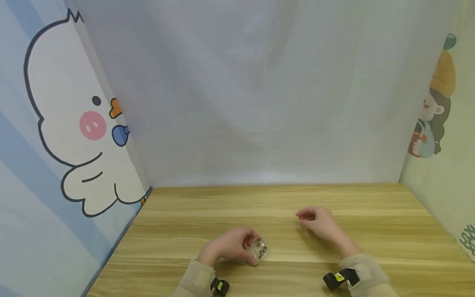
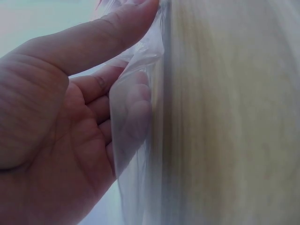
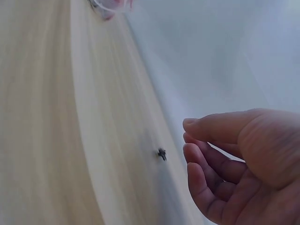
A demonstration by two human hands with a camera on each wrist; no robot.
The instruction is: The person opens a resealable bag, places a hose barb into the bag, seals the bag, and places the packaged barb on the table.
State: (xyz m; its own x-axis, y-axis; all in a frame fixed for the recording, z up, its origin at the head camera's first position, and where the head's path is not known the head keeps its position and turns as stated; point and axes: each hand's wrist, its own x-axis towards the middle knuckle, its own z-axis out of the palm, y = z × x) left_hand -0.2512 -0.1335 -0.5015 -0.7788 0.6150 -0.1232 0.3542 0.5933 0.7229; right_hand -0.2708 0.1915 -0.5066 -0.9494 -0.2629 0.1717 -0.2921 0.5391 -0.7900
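My left hand (image 1: pixel 231 245) grips a clear plastic bag (image 1: pixel 259 248) between thumb and fingers, low over the table. Several small dark and brassy pieces show inside it in the head view. In the left wrist view the thumb lies over the crinkled film of the bag (image 2: pixel 133 112), with fingers behind it. My right hand (image 1: pixel 320 222) is apart from the bag, to its right, fingers loosely bent and a gap between thumb and fingertips. Nothing shows in its grasp. A tiny dark piece (image 3: pixel 161 153) appears beside its fingertips in the right wrist view, against the tabletop.
The wood-grain table (image 1: pixel 178 214) runs back to a pale grey curtain (image 1: pixel 267 103). A panel with a cartoon bird (image 1: pixel 63 103) stands at the left, and one with a cartoon figure (image 1: pixel 430 119) at the right.
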